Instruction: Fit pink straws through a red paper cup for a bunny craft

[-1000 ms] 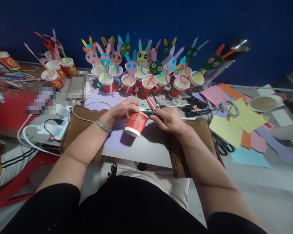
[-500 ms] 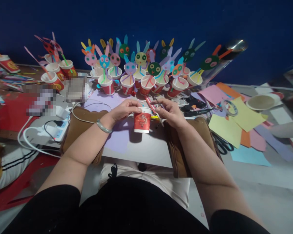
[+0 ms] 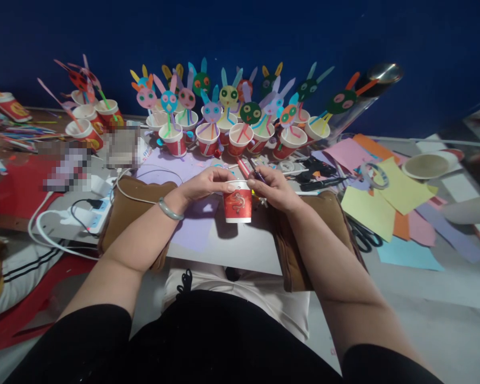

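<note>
A red paper cup [image 3: 238, 205] with a white rim and a dragon-like print is held upright in front of me. My left hand [image 3: 205, 184] pinches its rim from the left, thumb on the near side. At the right side of the rim, the thumb and fingertips of my right hand [image 3: 279, 190] come up against the cup. Between those fingers is a slim dark pen-like tool [image 3: 257, 173]; its lower end is hidden. Just behind the hands stand several red cups [image 3: 240, 140] with paper rabbit faces [image 3: 250, 113] on coloured straws.
Brown cushions [image 3: 134, 205] lie under both forearms. Coloured paper sheets [image 3: 370, 208], a tape roll [image 3: 375, 175] and black scissors [image 3: 366, 234] are on the right. On the left are a power strip [image 3: 100, 216], cables and more cups [image 3: 86, 133]. Part of another person shows at the far left.
The cup has shifted slightly right and down with my left hand. My right hand's fingers have closed in, from apart to touching the cup's rim, still with the dark tool.
</note>
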Motion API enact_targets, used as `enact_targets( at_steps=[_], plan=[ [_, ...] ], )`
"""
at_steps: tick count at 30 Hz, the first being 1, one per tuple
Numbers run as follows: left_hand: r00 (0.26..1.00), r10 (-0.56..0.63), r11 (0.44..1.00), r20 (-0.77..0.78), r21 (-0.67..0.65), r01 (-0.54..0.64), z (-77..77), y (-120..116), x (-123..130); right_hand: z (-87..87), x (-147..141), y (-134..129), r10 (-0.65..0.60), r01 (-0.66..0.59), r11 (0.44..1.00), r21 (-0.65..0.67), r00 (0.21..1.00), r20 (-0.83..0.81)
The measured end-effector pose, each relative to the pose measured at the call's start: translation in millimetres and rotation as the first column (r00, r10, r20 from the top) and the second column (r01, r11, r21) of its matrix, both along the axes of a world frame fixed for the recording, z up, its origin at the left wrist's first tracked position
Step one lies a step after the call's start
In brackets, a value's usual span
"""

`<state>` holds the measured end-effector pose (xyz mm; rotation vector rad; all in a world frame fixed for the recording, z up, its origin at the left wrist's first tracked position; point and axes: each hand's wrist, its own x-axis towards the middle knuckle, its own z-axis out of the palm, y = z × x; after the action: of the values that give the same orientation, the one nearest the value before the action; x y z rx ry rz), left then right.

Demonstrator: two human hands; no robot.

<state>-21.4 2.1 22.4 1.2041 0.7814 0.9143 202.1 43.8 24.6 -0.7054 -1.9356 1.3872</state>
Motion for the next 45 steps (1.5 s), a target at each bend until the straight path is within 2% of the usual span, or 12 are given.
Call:
enact_targets(
  at_steps=[7,14,17,19,21,24,27,31,41,45],
  plan=[
    [0.999,0.020,1.000,0.046,-0.019,-0.019,-11.5,2,4,-2.8,0,0,-0.040,0.040,0.998,0.042,0.999,0.003],
    [0.997,0.022,1.000,0.078,-0.014,-0.021,-10.8,1,4,-4.3,-3,0,-0.051,0.050,0.995,0.083,0.999,0.004],
    [0.994,0.075,0.997,0.079,-0.016,-0.074,-11.0,3,6,-7.0,-4,1,-0.170,0.169,0.973,0.157,0.985,-0.007],
    [0.984,0.162,0.987,0.069,-0.011,-0.162,-11.6,4,7,-9.8,-4,2,-0.293,0.292,0.932,0.216,0.956,-0.028],
    [0.960,0.277,0.961,0.044,0.005,-0.278,-12.1,6,7,-12.6,-3,3,-0.369,0.358,0.884,0.303,0.929,-0.020],
    [0.928,0.373,0.928,0.000,0.022,-0.373,-12.8,7,6,-16.1,0,2,-0.363,0.275,0.837,0.473,0.926,0.105],
    [0.930,0.368,0.929,-0.009,0.044,-0.367,-13.7,7,4,-18.4,1,1,-0.375,0.142,0.782,0.606,0.884,0.277],
    [0.928,0.372,0.926,-0.010,0.076,-0.370,-15.0,8,4,-18.8,-1,1,-0.438,0.071,0.716,0.694,0.820,0.368],
    [0.936,0.352,0.933,0.014,0.072,-0.352,-19.2,11,3,-14.5,0,-1,-0.464,0.040,0.732,0.680,0.760,0.455],
    [0.941,0.337,0.935,0.017,0.112,-0.337,-20.8,12,2,-12.6,0,-1,-0.474,0.037,0.725,0.688,0.752,0.458]
  ],
)
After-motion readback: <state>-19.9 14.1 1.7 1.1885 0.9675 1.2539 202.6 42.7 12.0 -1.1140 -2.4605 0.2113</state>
